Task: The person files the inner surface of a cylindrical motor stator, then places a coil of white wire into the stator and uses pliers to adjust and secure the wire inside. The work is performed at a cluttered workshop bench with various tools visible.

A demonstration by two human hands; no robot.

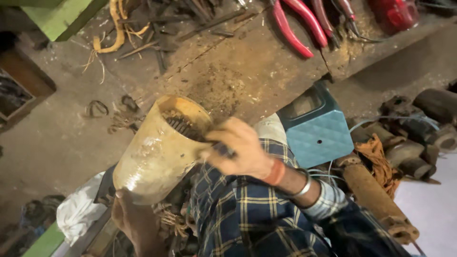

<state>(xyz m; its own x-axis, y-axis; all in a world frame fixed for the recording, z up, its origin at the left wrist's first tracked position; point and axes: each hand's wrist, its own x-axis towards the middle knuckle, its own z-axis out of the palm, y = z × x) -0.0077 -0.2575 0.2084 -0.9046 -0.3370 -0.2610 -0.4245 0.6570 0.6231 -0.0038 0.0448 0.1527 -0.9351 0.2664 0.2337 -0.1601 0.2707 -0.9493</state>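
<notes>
While the left hand (133,221) cups the base of a yellowish plastic jar (159,150) from below at about 7 o'clock in the head view, its fingers are wrapped under the bottom and mostly hidden, so the grip reads as closed on the jar. The jar is tilted, its long axis running from the base at 7 o'clock up to the open mouth at 1 o'clock, and a bundle of dark metal pieces (183,127) shows inside the mouth.

Just right of the jar, the right hand (240,150) sits at the rim, at about 3 o'clock from the mouth. Its fingers are closed around a small dark object (223,150) that points toward the opening; what it is cannot be told. This hand is the nearer one to the mouth, and the dark pieces lie up and left of its fingers, at about 10 o'clock. A bangle (301,186) and an orange band circle the wrist, above a blue checked sleeve (247,209).

Farther right, at 3 o'clock, stand a teal box (318,131) and a rusty pipe (378,202). A white bag (78,209) lies at 8 o'clock.

Beyond, the worn wooden bench (257,71) crosses the top, with red-handled pliers (295,26) at 1 o'clock.
</notes>
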